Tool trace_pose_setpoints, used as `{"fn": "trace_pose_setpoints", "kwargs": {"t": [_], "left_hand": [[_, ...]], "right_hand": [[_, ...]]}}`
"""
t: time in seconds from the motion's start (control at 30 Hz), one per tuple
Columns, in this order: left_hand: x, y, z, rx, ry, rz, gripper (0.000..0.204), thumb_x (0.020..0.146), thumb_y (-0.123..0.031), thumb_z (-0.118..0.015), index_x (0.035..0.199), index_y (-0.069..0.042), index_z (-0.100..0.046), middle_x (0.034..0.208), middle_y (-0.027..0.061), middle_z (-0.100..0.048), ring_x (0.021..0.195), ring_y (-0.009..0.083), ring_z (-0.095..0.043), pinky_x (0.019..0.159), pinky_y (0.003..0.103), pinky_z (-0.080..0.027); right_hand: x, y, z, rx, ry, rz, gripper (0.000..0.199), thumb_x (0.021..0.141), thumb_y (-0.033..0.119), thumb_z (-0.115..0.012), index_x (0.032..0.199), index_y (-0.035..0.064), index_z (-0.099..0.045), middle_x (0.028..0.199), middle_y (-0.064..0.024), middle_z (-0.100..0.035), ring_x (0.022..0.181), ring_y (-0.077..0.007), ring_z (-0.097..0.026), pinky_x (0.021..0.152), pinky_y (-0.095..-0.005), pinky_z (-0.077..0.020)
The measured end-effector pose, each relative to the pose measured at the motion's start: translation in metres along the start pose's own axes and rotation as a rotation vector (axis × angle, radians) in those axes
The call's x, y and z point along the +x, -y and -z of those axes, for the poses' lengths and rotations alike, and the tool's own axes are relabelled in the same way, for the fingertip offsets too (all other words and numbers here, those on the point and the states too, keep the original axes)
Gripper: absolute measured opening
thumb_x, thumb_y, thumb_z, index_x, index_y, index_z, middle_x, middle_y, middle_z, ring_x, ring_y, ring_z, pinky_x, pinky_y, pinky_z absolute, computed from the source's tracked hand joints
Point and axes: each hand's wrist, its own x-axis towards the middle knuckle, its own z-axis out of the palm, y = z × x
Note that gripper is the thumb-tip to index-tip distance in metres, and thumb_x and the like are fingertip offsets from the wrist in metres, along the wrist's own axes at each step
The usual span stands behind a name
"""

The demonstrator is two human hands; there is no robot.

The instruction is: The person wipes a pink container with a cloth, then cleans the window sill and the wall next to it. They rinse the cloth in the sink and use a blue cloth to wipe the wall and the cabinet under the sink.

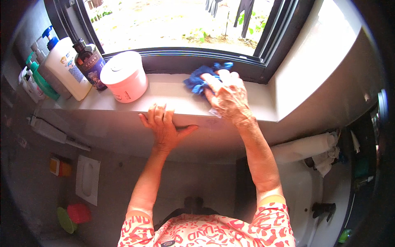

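On the pale windowsill (173, 88) my right hand (229, 95) presses a crumpled blue cloth (195, 80) close to the dark window frame. Its fingers are bent over the cloth, which bunches out on the left and above them. My left hand (163, 127) rests at the sill's front edge, fingers spread, fingertips on the edge and thumb pointing right; nothing is in it. Left of the cloth stands a round pink tub (129, 88) with a white lid. Beside it are a dark pump bottle (91, 66) and a large white pump bottle (69, 68) with a blue top.
More bottles, among them a green one (43, 82), crowd the sill's left end. The black window frame (197, 55) runs behind the sill, and a wall closes its right end. Below are a squat toilet (87, 180), a red basin (79, 213) and a white sink (302, 193).
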Motion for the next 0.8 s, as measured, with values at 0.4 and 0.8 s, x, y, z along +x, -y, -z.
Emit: {"fn": "trace_pose_setpoints", "kwargs": {"t": [0.4,0.8], "left_hand": [[0.009,-0.005,0.018,0.017,0.102,0.069,0.092,0.054,-0.06,-0.077,0.118,-0.006,-0.039,0.123,0.0223,-0.04,0.121,0.0415,-0.033,0.101,0.062,-0.014],[-0.026,0.023,0.047,-0.169,0.156,0.212,0.086,0.066,-0.036,-0.079,0.129,-0.002,-0.031,0.136,0.0274,-0.024,0.126,0.0421,-0.024,0.103,0.053,-0.021]], "right_hand": [[-0.046,-0.043,0.071,-0.25,0.337,-0.311,0.038,0.082,0.038,-0.056,0.111,0.0123,-0.056,0.102,-0.0204,-0.052,0.094,-0.0328,-0.057,0.075,-0.0437,-0.0507],[-0.001,0.035,0.025,0.104,0.273,-0.017,0.042,0.079,0.033,-0.06,0.118,0.0169,-0.057,0.108,-0.0165,-0.05,0.1,-0.0344,-0.053,0.085,-0.0443,-0.045]]}}
